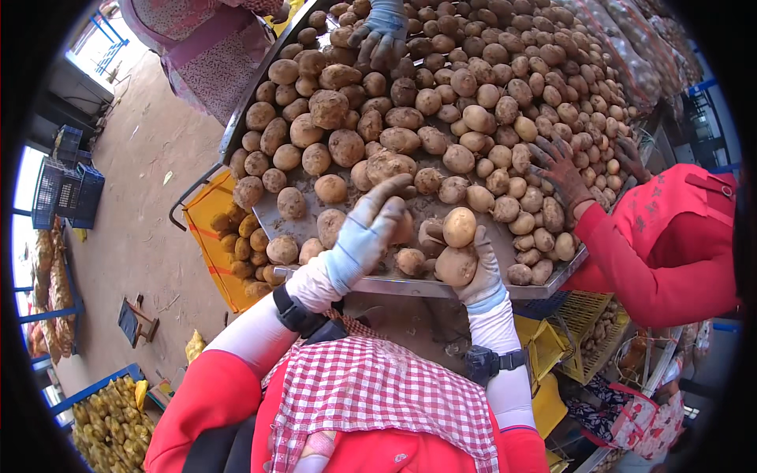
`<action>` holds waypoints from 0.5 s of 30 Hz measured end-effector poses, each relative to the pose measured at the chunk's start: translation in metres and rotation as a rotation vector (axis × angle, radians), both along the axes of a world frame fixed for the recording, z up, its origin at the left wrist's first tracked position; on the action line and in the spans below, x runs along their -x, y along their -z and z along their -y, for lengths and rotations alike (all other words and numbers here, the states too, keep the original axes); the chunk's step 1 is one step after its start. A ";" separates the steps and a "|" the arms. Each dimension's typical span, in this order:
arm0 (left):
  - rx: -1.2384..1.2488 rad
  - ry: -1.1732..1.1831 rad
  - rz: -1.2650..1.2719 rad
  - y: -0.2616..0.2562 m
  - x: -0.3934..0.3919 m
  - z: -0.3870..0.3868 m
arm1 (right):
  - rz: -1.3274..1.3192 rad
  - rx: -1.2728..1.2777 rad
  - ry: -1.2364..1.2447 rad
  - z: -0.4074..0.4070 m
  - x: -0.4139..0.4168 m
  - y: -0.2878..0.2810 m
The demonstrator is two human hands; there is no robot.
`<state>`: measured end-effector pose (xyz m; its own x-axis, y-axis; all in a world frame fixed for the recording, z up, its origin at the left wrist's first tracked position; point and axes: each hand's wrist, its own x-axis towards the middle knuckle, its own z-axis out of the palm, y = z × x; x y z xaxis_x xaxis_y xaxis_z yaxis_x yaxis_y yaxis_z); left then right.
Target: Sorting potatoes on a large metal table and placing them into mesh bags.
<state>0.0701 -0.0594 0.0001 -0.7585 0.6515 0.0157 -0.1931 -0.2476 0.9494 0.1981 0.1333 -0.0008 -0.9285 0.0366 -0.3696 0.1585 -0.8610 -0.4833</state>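
My right hand (pixel 480 275), in a light-blue and grey work glove, grips two potatoes at the near edge of a metal sorting table (pixel 408 286). The upper, cleaner potato (pixel 459 227) sits against the lower, larger potato (pixel 456 266). My left hand (pixel 369 227), gloved alike, reaches over the table to the left, its fingers stretched out. A potato (pixel 403 229) shows partly beneath those fingers; whether they hold it cannot be told. Beyond both hands spreads a large heap of soil-covered potatoes (pixel 402 140). Several loose ones, such as a potato (pixel 410 261), lie between my hands.
A co-worker's gloved hand (pixel 559 168) touches the heap at right; another person's gloved hand (pixel 381 38) reaches in at the far side. An orange bag of potatoes (pixel 207 219) hangs at the table's left. Yellow crates (pixel 582 331) stand at lower right, a small stool (pixel 137 321) on the floor.
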 end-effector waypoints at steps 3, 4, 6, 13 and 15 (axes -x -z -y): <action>0.149 0.283 -0.464 -0.001 -0.023 -0.035 | -0.037 0.155 0.100 0.011 -0.015 0.005; 0.162 0.190 -0.509 0.002 -0.025 -0.037 | -0.030 0.109 0.124 0.012 -0.020 0.006; 0.292 -0.020 -0.838 0.010 -0.019 -0.025 | -0.133 0.151 0.127 0.007 -0.030 0.006; 1.111 0.002 -1.277 0.050 0.007 0.048 | -0.236 0.215 0.241 -0.014 -0.094 0.011; 1.101 -0.095 -1.281 0.059 0.014 0.049 | -0.229 0.159 0.320 -0.018 -0.125 0.016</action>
<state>0.0558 -0.1086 -0.0587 -0.6532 0.7277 0.2093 0.7571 0.6251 0.1896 0.3226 0.1513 -0.0166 -0.9384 0.2955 -0.1793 -0.2251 -0.9161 -0.3319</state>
